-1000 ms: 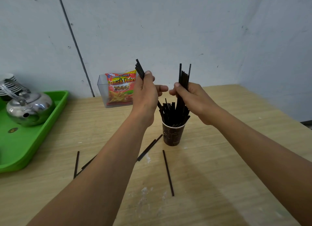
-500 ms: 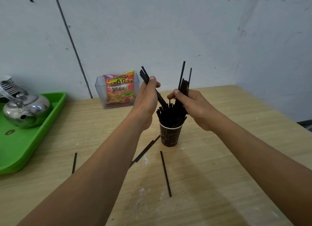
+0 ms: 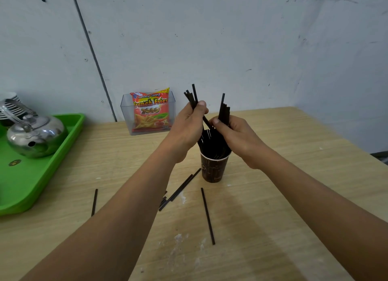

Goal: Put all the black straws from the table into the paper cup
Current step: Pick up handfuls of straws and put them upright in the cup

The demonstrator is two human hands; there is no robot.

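Observation:
A dark brown paper cup [image 3: 213, 169] stands mid-table, packed with black straws [image 3: 211, 143]. My left hand [image 3: 188, 126] grips a small bunch of black straws whose lower ends slant down into the cup. My right hand [image 3: 235, 133] holds another bunch upright over the cup's right side, tips sticking up above the fingers. Loose black straws lie on the wooden table [image 3: 283, 196]: one in front of the cup [image 3: 207, 215], a few to its lower left [image 3: 178, 191], one further left [image 3: 94, 202].
A green tray [image 3: 39, 175] with a steel kettle [image 3: 34, 135] sits at the left edge. A clear box holding a French fries snack packet [image 3: 150, 111] stands against the grey wall behind the cup.
Both hands have come lower over the cup with their bunches. The left bunch has tilted so its lower ends reach into the cup.

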